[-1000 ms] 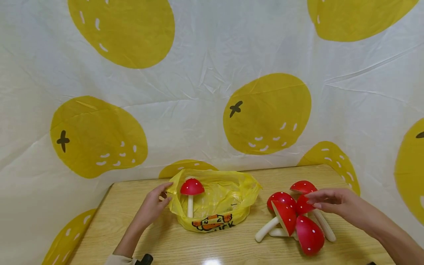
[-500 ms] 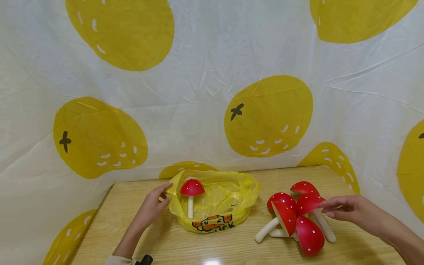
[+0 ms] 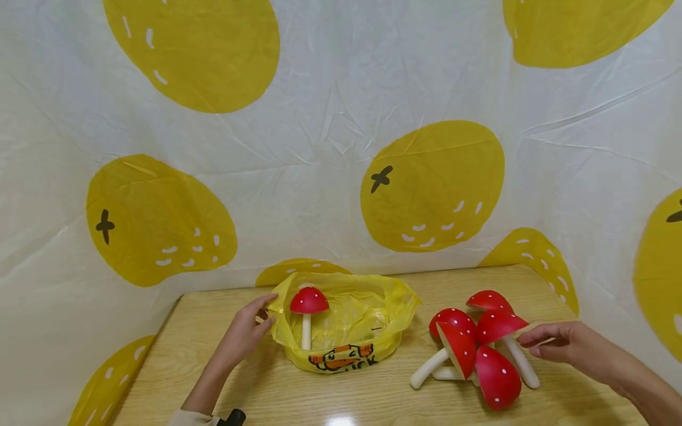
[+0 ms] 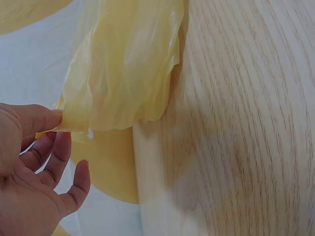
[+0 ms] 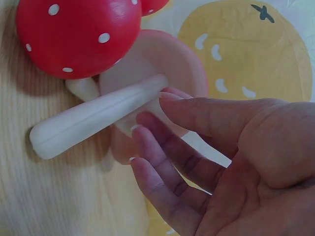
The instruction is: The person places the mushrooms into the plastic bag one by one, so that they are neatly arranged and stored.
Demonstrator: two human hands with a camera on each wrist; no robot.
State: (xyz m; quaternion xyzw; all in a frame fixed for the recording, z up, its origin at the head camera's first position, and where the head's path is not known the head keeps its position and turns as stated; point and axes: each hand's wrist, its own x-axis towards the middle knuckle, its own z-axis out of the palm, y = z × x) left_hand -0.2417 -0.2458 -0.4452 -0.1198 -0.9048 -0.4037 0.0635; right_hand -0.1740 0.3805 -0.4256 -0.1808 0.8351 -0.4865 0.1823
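Note:
A yellow plastic bag (image 3: 341, 358) lies with its mouth spread wide on the table. One toy mushroom (image 3: 309, 302), red cap with white dots and a pale stem, stands inside it at the left. My left hand (image 3: 250, 328) pinches the bag's left rim between thumb and forefinger; the left wrist view shows the yellow film (image 4: 123, 64) stretching from the fingertips. Several more such mushrooms lie piled at the right. My right hand (image 3: 565, 346) is beside the rearward right mushroom (image 3: 501, 325), its fingers loosely bent around the upper stem (image 5: 98, 115), thumb tip right at it.
A wooden table (image 3: 373, 402) carries everything. Behind it hangs a white cloth (image 3: 319, 195) printed with large yellow fruit. Another mushroom cap (image 3: 498, 378) lies at the front of the pile, and one more cap (image 3: 489, 300) at its back.
My right hand has moved from over the mushroom's cap to the right and down, beside its stem. The left hand and bag have stayed in place.

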